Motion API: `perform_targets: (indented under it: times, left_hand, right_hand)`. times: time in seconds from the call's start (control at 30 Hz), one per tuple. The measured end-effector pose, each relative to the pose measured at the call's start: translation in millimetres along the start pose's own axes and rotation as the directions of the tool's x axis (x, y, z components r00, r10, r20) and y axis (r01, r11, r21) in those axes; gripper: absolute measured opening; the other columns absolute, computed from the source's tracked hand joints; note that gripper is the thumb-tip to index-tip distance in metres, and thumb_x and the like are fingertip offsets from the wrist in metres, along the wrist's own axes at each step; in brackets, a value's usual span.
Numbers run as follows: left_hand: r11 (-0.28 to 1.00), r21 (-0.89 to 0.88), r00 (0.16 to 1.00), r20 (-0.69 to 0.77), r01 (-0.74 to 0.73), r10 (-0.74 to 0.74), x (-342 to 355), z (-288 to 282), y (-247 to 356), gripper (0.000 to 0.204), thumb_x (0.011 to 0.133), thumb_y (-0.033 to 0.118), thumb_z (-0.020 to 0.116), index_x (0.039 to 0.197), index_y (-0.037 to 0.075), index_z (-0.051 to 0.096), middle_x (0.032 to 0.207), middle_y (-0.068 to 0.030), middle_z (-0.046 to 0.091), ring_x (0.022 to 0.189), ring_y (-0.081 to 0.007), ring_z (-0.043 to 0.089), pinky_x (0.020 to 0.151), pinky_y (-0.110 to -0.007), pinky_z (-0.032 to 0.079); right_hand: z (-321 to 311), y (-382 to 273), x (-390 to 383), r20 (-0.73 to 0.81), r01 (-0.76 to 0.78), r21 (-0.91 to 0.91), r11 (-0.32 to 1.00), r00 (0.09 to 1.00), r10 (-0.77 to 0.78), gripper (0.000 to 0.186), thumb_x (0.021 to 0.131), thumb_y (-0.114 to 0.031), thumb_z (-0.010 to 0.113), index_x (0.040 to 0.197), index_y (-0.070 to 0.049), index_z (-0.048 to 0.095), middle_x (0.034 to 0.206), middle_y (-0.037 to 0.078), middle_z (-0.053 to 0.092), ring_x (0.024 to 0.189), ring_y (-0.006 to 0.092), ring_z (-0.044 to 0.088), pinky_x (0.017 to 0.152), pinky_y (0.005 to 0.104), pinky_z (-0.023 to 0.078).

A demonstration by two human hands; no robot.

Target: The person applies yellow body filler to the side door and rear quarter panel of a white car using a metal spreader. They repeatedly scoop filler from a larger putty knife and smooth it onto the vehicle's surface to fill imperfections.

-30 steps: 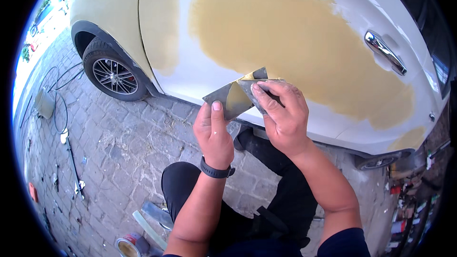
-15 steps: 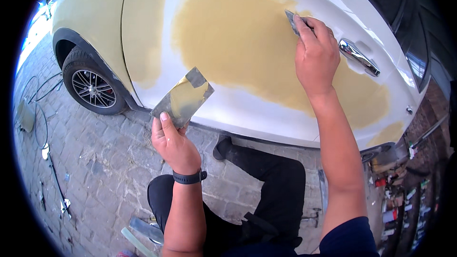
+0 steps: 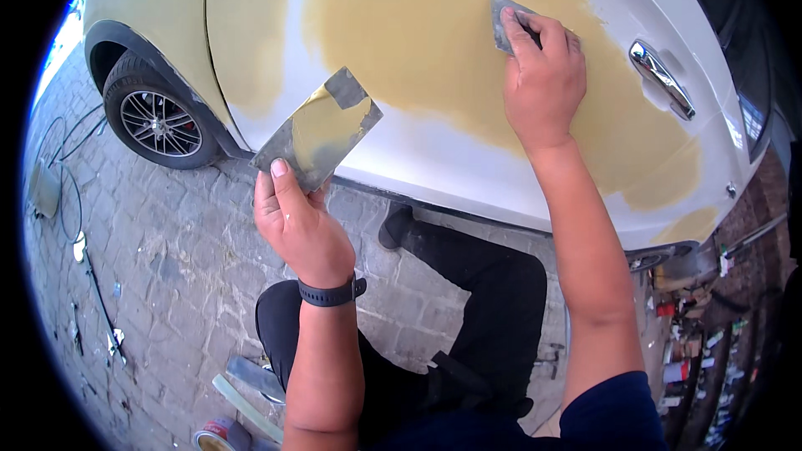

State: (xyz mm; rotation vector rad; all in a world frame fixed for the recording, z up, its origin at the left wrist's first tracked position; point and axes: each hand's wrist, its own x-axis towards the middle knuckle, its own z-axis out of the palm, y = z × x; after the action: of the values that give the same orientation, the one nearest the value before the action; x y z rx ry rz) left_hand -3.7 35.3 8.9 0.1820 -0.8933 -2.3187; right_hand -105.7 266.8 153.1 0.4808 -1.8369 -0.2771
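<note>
A white car door [image 3: 434,150] carries a wide patch of yellowish body filler [image 3: 401,42]. My right hand [image 3: 547,79] is closed on a thin grey spreader [image 3: 504,23], its blade against the filler patch left of the chrome door handle [image 3: 662,79]. In front of the door's lower part, my left hand [image 3: 301,221] pinches a flat grey rectangular plate [image 3: 288,144] by its lower end. Yellow filler [image 3: 326,125] is smeared across that plate, which is tilted with its far end up to the right. A black band circles my left wrist.
At the left is the car's wheel [image 3: 160,123] on stone paving [image 3: 167,267]. A can [image 3: 219,434], a pale green strip [image 3: 246,407] and a grey block [image 3: 257,377] lie near my left knee. A bucket [image 3: 43,190] and hoses stand far left; shelves with bottles [image 3: 702,367] are at the right.
The spreader in my right hand has moved down and left across the filler patch, and its flat side shows more. My view has shifted, bringing the can into sight. Both hands keep their holds.
</note>
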Motion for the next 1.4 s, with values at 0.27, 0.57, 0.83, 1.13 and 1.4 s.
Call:
perform_targets:
  times: [0.27,0.57,0.83,1.13,1.4]
  left_hand:
    - [1.0,-0.019,1.0,0.0,-0.007,0.007,-0.9,0.4,6.7,0.024,0.112,0.023,0.056,0.118,0.001,0.064,0.113,-0.0105,0.075,0.098,-0.0176,0.074,0.083,-0.033,0.061]
    - [1.0,0.011,1.0,0.007,-0.022,0.022,3.0,-11.1,14.1,0.027,0.112,0.02,0.055,0.125,-0.002,0.063,0.117,-0.0133,0.074,0.105,-0.0212,0.075,0.09,-0.038,0.063]
    - [1.0,0.012,1.0,0.014,-0.026,0.026,2.8,-11.6,15.1,0.026,0.112,0.019,0.056,0.124,-0.003,0.064,0.118,-0.0136,0.074,0.103,-0.0216,0.075,0.09,-0.037,0.063]
    - [0.999,0.02,0.999,-0.02,-0.029,0.029,0.4,-3.7,12.3,0.026,0.113,0.022,0.055,0.118,-0.002,0.064,0.112,-0.0112,0.074,0.098,-0.018,0.074,0.088,-0.034,0.062]
    - [0.999,0.024,0.998,-0.054,-0.024,0.025,2.3,-3.3,3.8,0.028,0.113,0.025,0.054,0.117,-0.001,0.064,0.111,-0.0111,0.073,0.099,-0.0166,0.072,0.086,-0.032,0.061]
  right_hand:
    - [15.1,-42.1,-78.5,0.062,-0.009,0.012,1.0,0.998,0.008,0.033,0.089,-0.008,0.073,0.12,-0.018,0.081,0.116,-0.001,0.071,0.111,0.0267,0.067,0.095,0.043,0.053]
    - [35.3,-61.1,-161.3,0.058,0.005,-0.001,1.0,0.998,-0.005,0.028,0.091,-0.014,0.076,0.119,-0.019,0.08,0.118,-0.003,0.07,0.117,0.0221,0.065,0.101,0.0433,0.053]
    - [31.3,-65.1,-210.3,0.207,-0.006,0.03,1.0,0.978,0.0,0.032,0.092,-0.015,0.073,0.124,-0.019,0.077,0.122,-0.003,0.068,0.117,0.0223,0.064,0.101,0.0435,0.053]
    - [-39.6,-45.2,-126.4,0.167,-0.143,0.154,0.978,0.979,0.117,0.036,0.085,-0.001,0.071,0.119,-0.01,0.08,0.11,0.004,0.072,0.102,0.0275,0.07,0.09,0.0418,0.054]
    - [-27.8,16.1,58.6,-0.075,-0.027,0.001,1.0,0.997,0.027,0.037,0.092,-0.002,0.065,0.124,-0.014,0.079,0.115,0.004,0.071,0.103,0.0282,0.068,0.086,0.0408,0.056]
